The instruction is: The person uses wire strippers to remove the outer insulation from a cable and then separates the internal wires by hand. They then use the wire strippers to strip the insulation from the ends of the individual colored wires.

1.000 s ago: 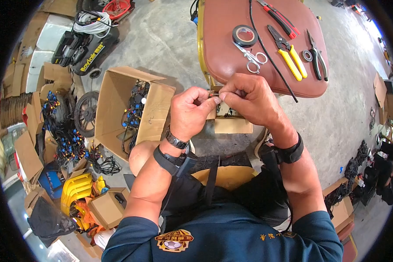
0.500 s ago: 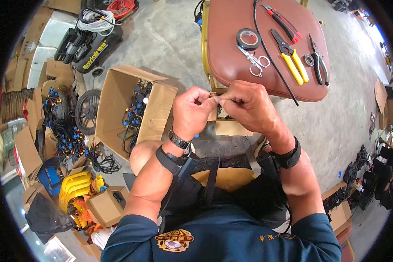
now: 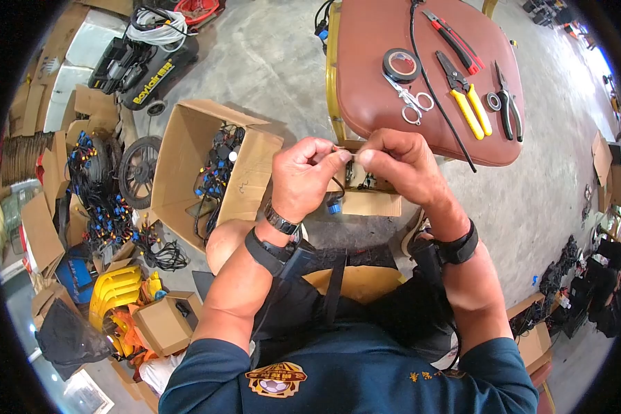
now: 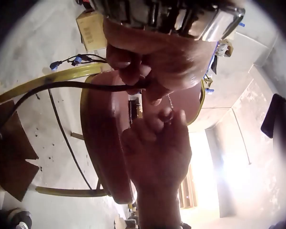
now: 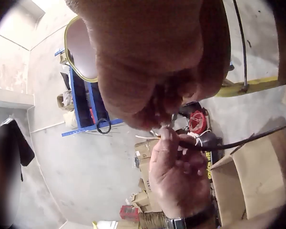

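Observation:
Both hands meet above a small box in the head view. My left hand (image 3: 302, 178) grips a black cable (image 4: 76, 85) near its end, with thumb and index finger pressed together. Across from it, my right hand (image 3: 406, 169) pinches a thin wire with thumb and index fingertips. In the left wrist view a short twisted, light-coloured strand (image 4: 170, 102) spans the small gap between the two hands. A pale wire end (image 5: 148, 137) sticks out beside the left fingertips in the right wrist view. Below the left hand hangs a blue connector (image 3: 334, 205).
On the brown chair seat (image 3: 366, 103) lie black tape (image 3: 401, 65), folding scissors (image 3: 412, 107), yellow-handled wire strippers (image 3: 470, 114), pliers (image 3: 509, 110), a red cutter (image 3: 455, 43) and a black cable. A carton (image 3: 172, 172) of wiring stands left; a small open box (image 3: 371, 203) sits below the hands.
The fingertips have drawn slightly apart, with thin wire showing between them. The blue connector has come into view under the left hand. The chair and its tools sit slightly lower and further right in view.

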